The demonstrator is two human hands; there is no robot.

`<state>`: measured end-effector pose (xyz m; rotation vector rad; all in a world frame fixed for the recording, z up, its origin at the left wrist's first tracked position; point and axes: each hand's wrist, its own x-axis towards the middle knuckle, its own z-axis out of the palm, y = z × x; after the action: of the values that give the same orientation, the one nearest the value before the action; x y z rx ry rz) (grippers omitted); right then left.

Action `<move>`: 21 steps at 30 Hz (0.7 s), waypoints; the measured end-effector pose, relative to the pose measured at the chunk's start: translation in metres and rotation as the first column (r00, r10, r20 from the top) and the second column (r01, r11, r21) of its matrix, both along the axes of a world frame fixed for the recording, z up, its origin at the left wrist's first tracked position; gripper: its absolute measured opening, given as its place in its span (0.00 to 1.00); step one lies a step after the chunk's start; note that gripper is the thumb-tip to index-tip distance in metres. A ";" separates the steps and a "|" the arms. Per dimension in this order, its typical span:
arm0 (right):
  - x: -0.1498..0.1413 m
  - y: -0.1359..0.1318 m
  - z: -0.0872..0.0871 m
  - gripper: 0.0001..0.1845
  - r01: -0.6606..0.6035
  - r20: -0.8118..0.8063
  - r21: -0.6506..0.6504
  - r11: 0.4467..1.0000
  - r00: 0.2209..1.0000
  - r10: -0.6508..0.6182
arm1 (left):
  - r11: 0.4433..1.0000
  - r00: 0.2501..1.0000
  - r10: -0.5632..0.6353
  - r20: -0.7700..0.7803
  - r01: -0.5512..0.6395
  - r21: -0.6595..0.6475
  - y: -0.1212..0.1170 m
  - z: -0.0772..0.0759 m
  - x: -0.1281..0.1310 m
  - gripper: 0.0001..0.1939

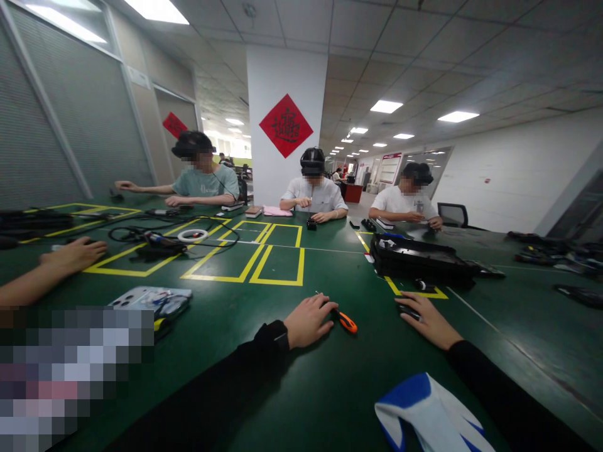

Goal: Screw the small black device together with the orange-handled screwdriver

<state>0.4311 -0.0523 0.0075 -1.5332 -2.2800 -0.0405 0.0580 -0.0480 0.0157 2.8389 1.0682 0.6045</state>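
My left hand [309, 321] rests palm down on the green table, its fingers over an orange-and-black screwdriver [347, 321]. The orange handle end sticks out to the right of the fingers, and a thin tip shows beyond the knuckles. To the right, my right hand [429, 320] has its fingers around a small dark object [409, 312] that lies on the table. Most of that object is covered, so its kind is unclear. A white-and-blue cloth item [431, 411] lies nearer to me, between my forearms.
A black open case [419, 260] stands beyond my right hand. Yellow tape rectangles [277, 282] mark the green table [330, 389]. Cables, a tape roll [193, 235] and a clear box [151, 299] lie leftward. A neighbour's hand [75, 256] is at left; three people sit opposite.
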 end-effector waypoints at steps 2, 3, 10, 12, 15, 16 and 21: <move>-0.040 0.005 0.005 0.22 -0.118 -0.027 -0.032 0.993 0.993 0.117 | 0.998 0.998 -0.069 -0.005 0.069 -0.011 -0.008 0.002 0.004 0.22; -0.060 0.011 0.006 0.21 -0.169 -0.041 -0.048 0.984 0.985 0.167 | 0.995 0.995 -0.102 -0.005 0.102 -0.017 -0.013 0.003 0.007 0.22; -0.201 0.090 0.009 0.23 -0.283 0.010 -0.098 0.954 0.958 0.285 | 0.975 0.975 -0.221 -0.005 0.220 -0.025 -0.036 0.012 0.014 0.20; -0.247 0.103 0.006 0.24 -0.321 0.031 -0.081 0.944 0.945 0.324 | 0.975 0.976 -0.219 -0.010 0.219 -0.025 -0.036 0.010 0.014 0.20; -0.308 0.112 0.003 0.25 -0.442 0.066 -0.068 0.895 0.893 0.446 | 0.975 0.975 -0.222 -0.016 0.222 0.005 -0.034 0.004 0.013 0.18; -0.323 0.113 0.002 0.25 -0.457 0.076 -0.059 0.887 0.884 0.461 | 0.973 0.973 -0.229 -0.016 0.229 0.020 -0.033 0.003 0.013 0.18; -0.354 0.115 -0.001 0.25 -0.398 0.074 -0.049 0.916 0.913 0.401 | 0.962 0.963 -0.267 -0.032 0.269 0.047 -0.033 0.000 0.011 0.19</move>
<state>0.0773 0.0625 0.0065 -1.0662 -2.6290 0.0474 0.0688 -0.0809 0.0153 2.9685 0.6600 0.5810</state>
